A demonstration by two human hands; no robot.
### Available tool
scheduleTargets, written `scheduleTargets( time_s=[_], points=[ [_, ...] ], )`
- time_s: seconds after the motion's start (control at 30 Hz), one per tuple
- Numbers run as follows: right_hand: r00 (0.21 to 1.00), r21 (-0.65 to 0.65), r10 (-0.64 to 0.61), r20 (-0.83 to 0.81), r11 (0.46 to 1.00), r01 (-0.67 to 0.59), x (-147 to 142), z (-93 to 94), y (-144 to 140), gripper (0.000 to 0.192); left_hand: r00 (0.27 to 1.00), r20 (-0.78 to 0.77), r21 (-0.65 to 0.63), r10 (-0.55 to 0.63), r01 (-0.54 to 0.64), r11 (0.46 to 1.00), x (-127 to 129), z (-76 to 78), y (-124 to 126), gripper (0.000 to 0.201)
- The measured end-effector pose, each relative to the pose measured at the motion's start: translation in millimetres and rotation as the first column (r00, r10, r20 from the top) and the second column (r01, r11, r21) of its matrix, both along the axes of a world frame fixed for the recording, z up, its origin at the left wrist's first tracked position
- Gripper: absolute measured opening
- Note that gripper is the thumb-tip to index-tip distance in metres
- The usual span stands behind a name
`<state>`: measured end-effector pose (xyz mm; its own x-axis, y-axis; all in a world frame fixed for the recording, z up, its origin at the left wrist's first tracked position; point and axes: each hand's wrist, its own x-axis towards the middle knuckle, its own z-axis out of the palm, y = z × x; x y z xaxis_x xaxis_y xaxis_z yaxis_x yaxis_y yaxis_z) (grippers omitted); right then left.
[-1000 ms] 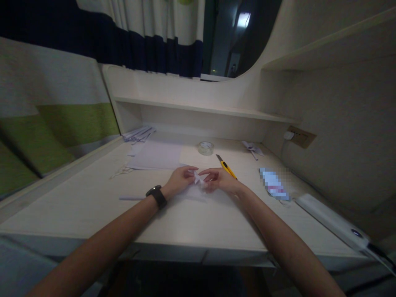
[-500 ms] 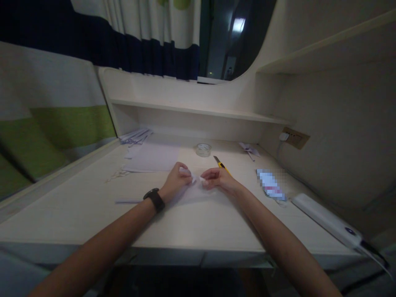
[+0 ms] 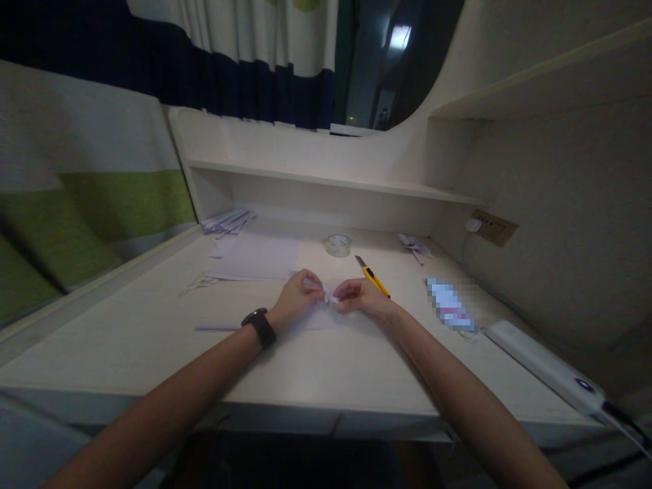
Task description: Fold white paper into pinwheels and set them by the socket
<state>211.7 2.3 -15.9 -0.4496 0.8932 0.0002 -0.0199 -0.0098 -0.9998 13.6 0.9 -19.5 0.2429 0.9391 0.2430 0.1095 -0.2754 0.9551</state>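
Above the middle of the desk point(image 3: 316, 373), my two hands almost meet over a crumpled piece of white paper point(image 3: 329, 297). My left hand point(image 3: 298, 300), with a dark watch on the wrist, pinches its left side. Fingers of my right hand point(image 3: 363, 299) are closed on the right side of the same white bit; the exact fold is blurred. A yellow utility knife point(image 3: 375, 280), blade out, lies just behind my right hand. Beside my left wrist rests a thin rolled paper stick point(image 3: 218, 328), partly hidden by the forearm.
White paper sheets point(image 3: 257, 255) lie at back left, with folded paper strips point(image 3: 229, 222) and loose string point(image 3: 197, 282) nearby. A clear tape roll point(image 3: 338, 246) and a paper pinwheel point(image 3: 415, 246) are at the back. A blurred-out phone point(image 3: 449, 305) and white power strip point(image 3: 542, 367) lie right.
My left hand has come slightly right, closing the gap to my right hand, so the white bits between the fingertips now meet. The view has shifted a little, showing more of the knife.
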Motion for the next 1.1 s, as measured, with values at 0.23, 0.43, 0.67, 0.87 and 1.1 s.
scheduleTargets(
  time_s=[0.23, 0.43, 0.67, 0.87, 1.1],
  points=[
    [1.0, 0.011, -0.02, 0.016, 1.0, 0.02, -0.2, -1.6, 0.2, 0.036, 1.0, 0.011, -0.011, -0.024, 0.024, 1.0, 0.2, -1.6, -0.5, 0.027],
    [0.999, 0.015, -0.045, 0.014, 0.999, 0.044, -2.5, -1.5, -0.4, 0.035, 1.0, -0.002, -0.008, -0.006, 0.006, 1.0, 0.8, -1.0, -0.6, 0.027],
    [0.999, 0.025, -0.036, -0.013, 0.999, 0.037, -3.1, -2.4, -0.7, 0.035, 0.997, -0.061, 0.035, 0.037, -0.035, 0.999, 1.1, -3.4, 0.5, 0.024],
    [0.999, 0.041, -0.049, 0.012, 0.998, 0.048, -4.2, -3.7, 0.2, 0.033, 0.994, -0.092, 0.045, 0.062, -0.058, 0.997, 2.0, 0.7, -2.9, 0.022],
    [0.994, 0.022, -0.111, -0.003, 0.994, 0.111, -6.8, -2.2, -0.9, 0.031, 0.996, -0.073, 0.039, 0.05, -0.047, 0.998, 2.6, 1.6, -3.1, 0.022]
  ],
)
